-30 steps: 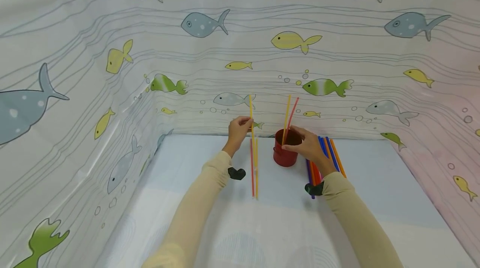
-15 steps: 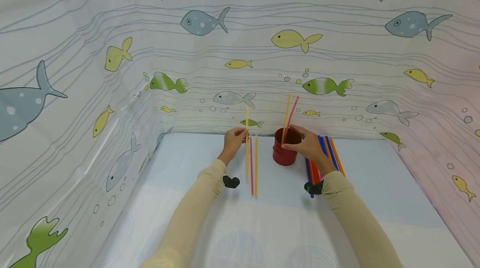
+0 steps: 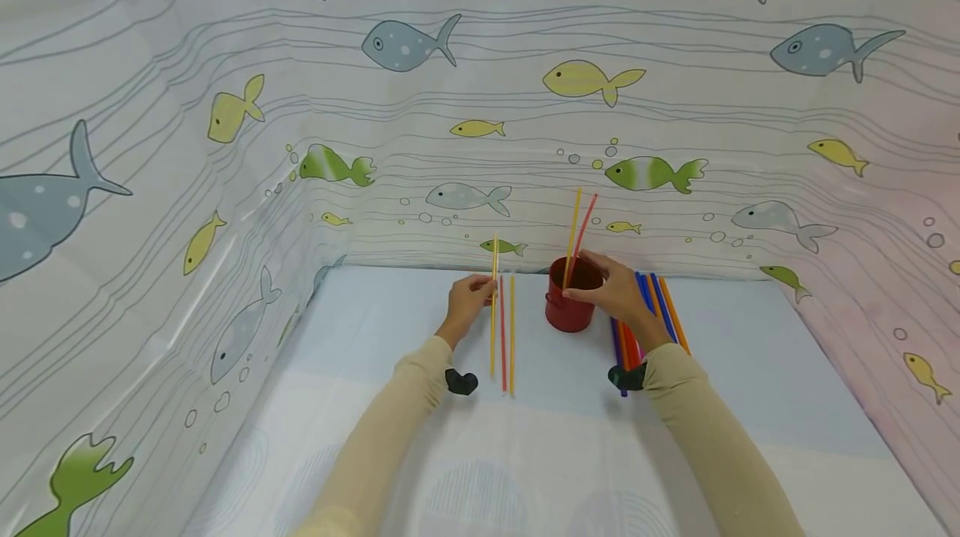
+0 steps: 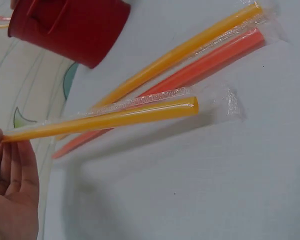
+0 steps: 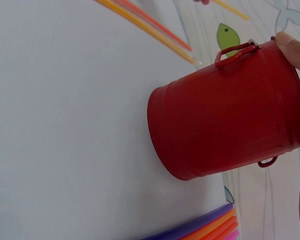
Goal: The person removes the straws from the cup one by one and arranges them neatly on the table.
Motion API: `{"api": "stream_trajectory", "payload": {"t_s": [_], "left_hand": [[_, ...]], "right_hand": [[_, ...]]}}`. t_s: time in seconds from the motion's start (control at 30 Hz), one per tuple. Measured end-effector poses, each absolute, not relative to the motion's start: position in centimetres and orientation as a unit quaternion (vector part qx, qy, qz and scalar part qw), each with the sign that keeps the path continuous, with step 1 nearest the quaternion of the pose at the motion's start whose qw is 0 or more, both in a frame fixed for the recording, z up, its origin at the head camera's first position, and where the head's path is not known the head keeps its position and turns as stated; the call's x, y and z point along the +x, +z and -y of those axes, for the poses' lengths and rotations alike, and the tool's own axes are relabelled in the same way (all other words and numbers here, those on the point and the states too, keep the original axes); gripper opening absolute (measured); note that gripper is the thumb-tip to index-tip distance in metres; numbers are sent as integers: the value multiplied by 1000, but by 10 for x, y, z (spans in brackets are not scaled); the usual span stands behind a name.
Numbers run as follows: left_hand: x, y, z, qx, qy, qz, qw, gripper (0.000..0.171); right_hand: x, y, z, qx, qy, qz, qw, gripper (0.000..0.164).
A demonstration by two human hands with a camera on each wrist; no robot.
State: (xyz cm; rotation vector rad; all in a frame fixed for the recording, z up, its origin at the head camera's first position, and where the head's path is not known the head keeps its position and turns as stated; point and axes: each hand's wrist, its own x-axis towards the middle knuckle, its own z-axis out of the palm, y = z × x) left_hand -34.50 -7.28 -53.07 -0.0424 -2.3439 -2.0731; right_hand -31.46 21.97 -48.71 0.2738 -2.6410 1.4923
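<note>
My left hand (image 3: 467, 308) pinches a yellow straw (image 4: 140, 116) in a clear wrapper near its far end. The straw slants, its near end close above the table. Beside it on the table lie a red straw (image 3: 504, 358) and another yellow straw (image 3: 513, 353), roughly parallel and wrapped as well. A small red metal bucket (image 5: 225, 115) with little side handles stands to their right. My right hand (image 3: 622, 293) holds the bucket by its rim, thumb on the near side. A yellow straw (image 3: 573, 224) and a red straw (image 3: 588, 220) stick up from the bucket.
Several blue, orange, red and pink straws (image 3: 666, 312) lie on the table right of the bucket, partly under the right arm. A white sheet (image 3: 465, 454) covers the table. Fish-patterned curtains (image 3: 420, 103) rise at the back and both sides.
My left hand has moved left, then down toward me with the yellow straw, bringing it from above the two lying straws to their left. My right hand stays on the bucket.
</note>
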Motion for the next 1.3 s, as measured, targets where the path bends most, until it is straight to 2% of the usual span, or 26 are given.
{"api": "stream_trajectory", "payload": {"t_s": [0.6,1.3], "left_hand": [[-340,-551,76,7,-679,734,-2,22],[-337,-562,79,17,-617,786,-22,23]], "right_hand": [[-315,-486,-218,95,488,866,51,87],[-313,-486,-219,101,487,866,50,87]]}}
